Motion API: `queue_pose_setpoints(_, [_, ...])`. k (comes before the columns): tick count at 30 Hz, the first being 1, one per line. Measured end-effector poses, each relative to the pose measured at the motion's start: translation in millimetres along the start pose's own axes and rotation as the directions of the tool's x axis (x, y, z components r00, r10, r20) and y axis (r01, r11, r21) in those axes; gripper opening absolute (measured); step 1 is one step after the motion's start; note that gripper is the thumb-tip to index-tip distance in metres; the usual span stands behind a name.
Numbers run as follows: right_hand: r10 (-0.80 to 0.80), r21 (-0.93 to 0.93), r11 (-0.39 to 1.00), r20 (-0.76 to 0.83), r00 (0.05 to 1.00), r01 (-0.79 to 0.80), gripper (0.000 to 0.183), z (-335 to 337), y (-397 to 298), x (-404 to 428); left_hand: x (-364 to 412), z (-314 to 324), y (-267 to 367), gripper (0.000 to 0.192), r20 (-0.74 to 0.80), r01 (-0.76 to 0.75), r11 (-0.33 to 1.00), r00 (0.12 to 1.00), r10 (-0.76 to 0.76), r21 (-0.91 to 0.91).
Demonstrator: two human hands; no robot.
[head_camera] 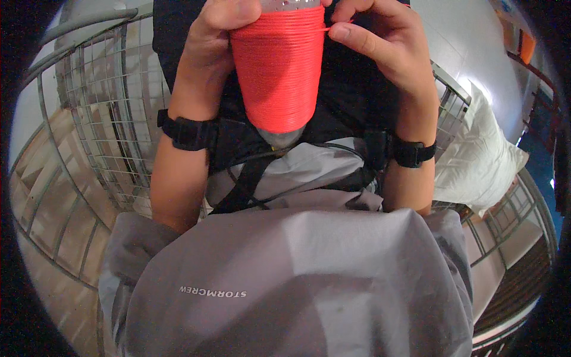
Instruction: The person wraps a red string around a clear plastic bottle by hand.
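Note:
A tapered clear plastic bottle [292, 4], wound with close turns of red cord [281, 71], stands out in front of me at the top of the view. Its narrow, bare grey end [283, 137] points back towards my body, while the far end is cut off by the picture's edge. My left hand [218, 31] grips the bottle from the left, thumb on top near the last turns. On the right side, my right hand [379, 40] pinches the loose strand [325, 29] of the cord close to the winding. Part of its fingertips is hidden behind the thumb.
Black straps circle both wrists [189, 133]. Black cables [254, 156] and a dark strap cross my lap. Metal wire-mesh racks [111, 120] stand at my left and right. A white stuffed sack [477, 156] rests on the right-hand rack.

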State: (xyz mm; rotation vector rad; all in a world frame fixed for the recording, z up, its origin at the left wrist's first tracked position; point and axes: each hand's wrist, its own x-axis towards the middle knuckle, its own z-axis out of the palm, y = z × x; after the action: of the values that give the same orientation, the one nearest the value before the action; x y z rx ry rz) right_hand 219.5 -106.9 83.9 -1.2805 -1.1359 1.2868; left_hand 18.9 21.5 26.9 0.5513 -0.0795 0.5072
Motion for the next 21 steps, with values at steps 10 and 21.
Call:
queue_pose_setpoints(10, [-0.028,0.200,0.979,0.024,0.999,0.023,0.025,-3.8,12.1,2.4,14.6,-27.0,-19.8,0.042,0.371,0.051,0.955,0.927,0.063,-0.291])
queue_pose_setpoints(21, [-0.026,0.229,0.973,0.053,0.998,0.014,0.033,-10.7,17.1,2.8,25.7,-12.9,-28.8,0.051,0.442,0.106,0.907,0.892,0.094,-0.408])
